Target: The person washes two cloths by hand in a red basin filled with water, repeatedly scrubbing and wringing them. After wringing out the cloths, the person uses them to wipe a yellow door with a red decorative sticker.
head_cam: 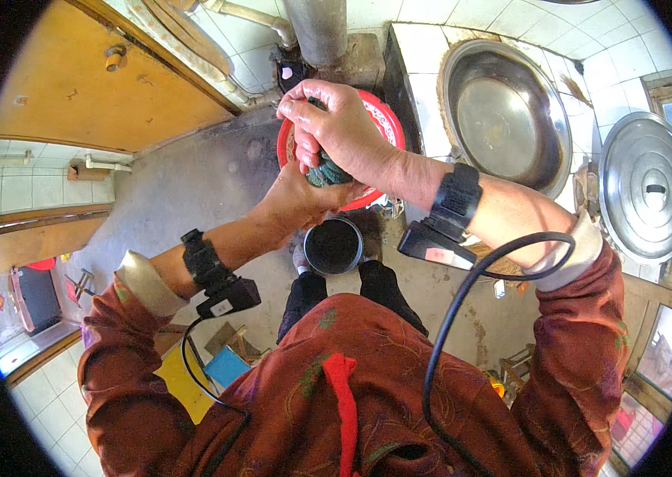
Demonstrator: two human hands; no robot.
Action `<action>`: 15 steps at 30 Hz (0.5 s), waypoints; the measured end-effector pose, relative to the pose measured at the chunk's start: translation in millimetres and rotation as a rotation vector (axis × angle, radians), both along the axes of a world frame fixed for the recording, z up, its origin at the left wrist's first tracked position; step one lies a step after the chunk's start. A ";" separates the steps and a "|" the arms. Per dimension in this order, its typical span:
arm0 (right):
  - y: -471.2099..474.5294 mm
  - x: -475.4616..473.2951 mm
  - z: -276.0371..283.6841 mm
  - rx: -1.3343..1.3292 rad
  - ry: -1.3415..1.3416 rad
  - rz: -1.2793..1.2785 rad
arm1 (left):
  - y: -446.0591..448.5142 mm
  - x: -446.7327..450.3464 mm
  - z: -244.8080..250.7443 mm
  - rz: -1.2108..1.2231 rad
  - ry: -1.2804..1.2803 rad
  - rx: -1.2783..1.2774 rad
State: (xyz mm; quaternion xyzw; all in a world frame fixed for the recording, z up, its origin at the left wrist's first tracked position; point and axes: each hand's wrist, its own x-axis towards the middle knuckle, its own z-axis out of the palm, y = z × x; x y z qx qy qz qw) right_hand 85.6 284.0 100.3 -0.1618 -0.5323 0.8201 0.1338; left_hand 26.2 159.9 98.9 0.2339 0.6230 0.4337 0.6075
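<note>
My left hand [297,191] and my right hand [336,125] are together over a red basin [391,125] with a white patterned rim. Between them they grip a dark green, ridged thing [329,172]. Fingers cover much of it, and I cannot tell whether it is a bunched cloth or a vegetable. The right hand is on its upper side, its fingers bent over it, while the left hand wraps it from below. Both hands look wet. Below the basin, a round dark pail [333,245] stands between my feet.
At the right, a large metal pan [494,116] is set into a white-tiled stove [429,116]. Its round metal lid [646,188] stands upright beyond. A metal flue pipe [316,30] rises behind the basin. A yellow wooden door [115,89] is at upper left. Cables hang from both wrist straps.
</note>
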 end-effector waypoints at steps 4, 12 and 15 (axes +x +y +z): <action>10.5 -11.3 -29.9 0.048 -0.028 -0.057 | 11.6 -5.2 -29.6 0.053 0.035 -0.025; 26.0 -27.8 -83.0 0.088 -0.055 -0.111 | 29.7 -14.5 -80.6 0.086 0.164 -0.033; 28.6 -32.2 -97.5 0.113 -0.072 -0.150 | 34.3 -18.2 -95.2 0.079 0.213 -0.033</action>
